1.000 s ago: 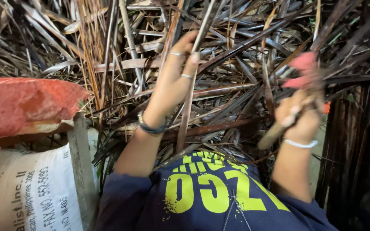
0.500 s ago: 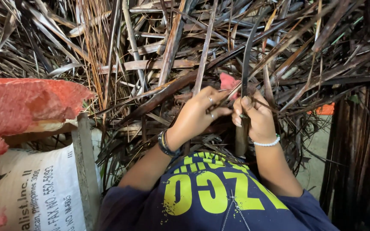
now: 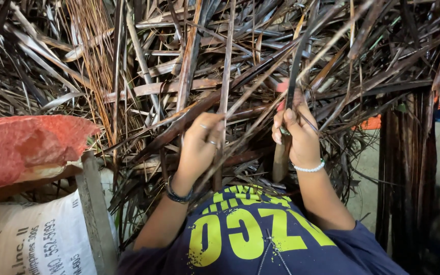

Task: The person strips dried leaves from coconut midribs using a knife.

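Both hands are up in front of the chest, right against a big heap of dried palm leaves (image 3: pixel 143 76). The left hand (image 3: pixel 199 145) is curled around a long brown leaf strip (image 3: pixel 225 76) that rises straight up out of the grip toward the top of the frame, the fingers (image 3: pixel 211 133) clenched on it near its lower part. Just beside it, the right hand (image 3: pixel 297 137) is closed on a wooden handle (image 3: pixel 280 165) that pokes out below the palm, and a darker narrow strip (image 3: pixel 295 71) stands up from the thumb and forefinger; whether a blade sits at the top of that handle I cannot tell, the hand covers it. There is a bead bracelet (image 3: pixel 309 167) on the right wrist and a dark band (image 3: pixel 178 195) on the left. Judging from this, stripping goes well if the left hand holds its strip taut and straight, the right keeps the tool edge angled away from the other hand's knuckles, and each pull runs along the grain so the rib does not snap. Off to the left a red mesh sack (image 3: pixel 21 147) lies over a white woven sack (image 3: pixel 31 244), with a grey plank (image 3: pixel 95 214) leaning between them and the heap.
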